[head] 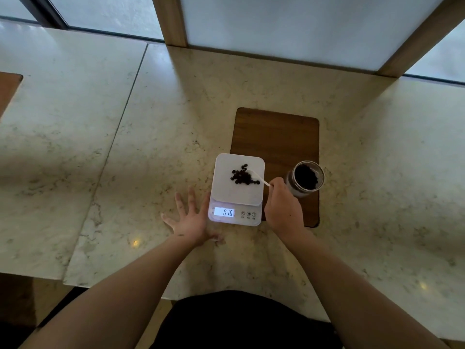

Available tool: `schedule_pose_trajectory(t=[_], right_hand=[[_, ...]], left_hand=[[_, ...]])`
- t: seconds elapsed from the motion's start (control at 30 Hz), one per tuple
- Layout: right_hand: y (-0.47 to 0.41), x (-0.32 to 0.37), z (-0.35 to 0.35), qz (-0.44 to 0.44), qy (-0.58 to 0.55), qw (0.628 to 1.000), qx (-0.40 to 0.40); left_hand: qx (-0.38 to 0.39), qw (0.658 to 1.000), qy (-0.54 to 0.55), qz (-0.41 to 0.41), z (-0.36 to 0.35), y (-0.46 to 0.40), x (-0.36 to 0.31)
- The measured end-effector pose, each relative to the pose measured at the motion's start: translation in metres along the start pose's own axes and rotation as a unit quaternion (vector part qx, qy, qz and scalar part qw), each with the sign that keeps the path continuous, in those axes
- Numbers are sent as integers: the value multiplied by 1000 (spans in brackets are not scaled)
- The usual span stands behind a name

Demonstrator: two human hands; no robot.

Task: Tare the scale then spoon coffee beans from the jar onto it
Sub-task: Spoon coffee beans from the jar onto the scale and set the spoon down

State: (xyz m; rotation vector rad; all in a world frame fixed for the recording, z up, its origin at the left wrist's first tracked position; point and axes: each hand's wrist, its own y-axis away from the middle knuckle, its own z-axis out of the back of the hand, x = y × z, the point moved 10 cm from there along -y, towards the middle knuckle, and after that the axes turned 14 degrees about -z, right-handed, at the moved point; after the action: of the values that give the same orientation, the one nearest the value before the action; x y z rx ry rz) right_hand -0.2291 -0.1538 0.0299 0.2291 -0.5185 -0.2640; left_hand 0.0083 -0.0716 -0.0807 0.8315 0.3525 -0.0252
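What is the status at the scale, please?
Left hand open, flat on counter. Right hand holds spoon over beans on scale. Jar open, nothing blocking.

- The white square digital scale [237,190] sits between the two hands, its left edge touching the left hand's fingers [191,200].
- A small heap of dark coffee beans [242,175] lies on its platform, just beyond the right hand's fingers [275,183].
- The white plastic spoon [256,176] held in those fingers reaches left over the beans.
- The open clear glass jar [305,178] stands just right of those fingers, on the brown rounded wooden board [275,134].
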Motion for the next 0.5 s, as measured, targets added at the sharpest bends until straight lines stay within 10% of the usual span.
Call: schedule_pose_trajectory(t=[0.5], right_hand=[[13,-25,18,-106,-156,982,-14]], left_hand=[[-2,1000,-4,1,3,4,-4]])
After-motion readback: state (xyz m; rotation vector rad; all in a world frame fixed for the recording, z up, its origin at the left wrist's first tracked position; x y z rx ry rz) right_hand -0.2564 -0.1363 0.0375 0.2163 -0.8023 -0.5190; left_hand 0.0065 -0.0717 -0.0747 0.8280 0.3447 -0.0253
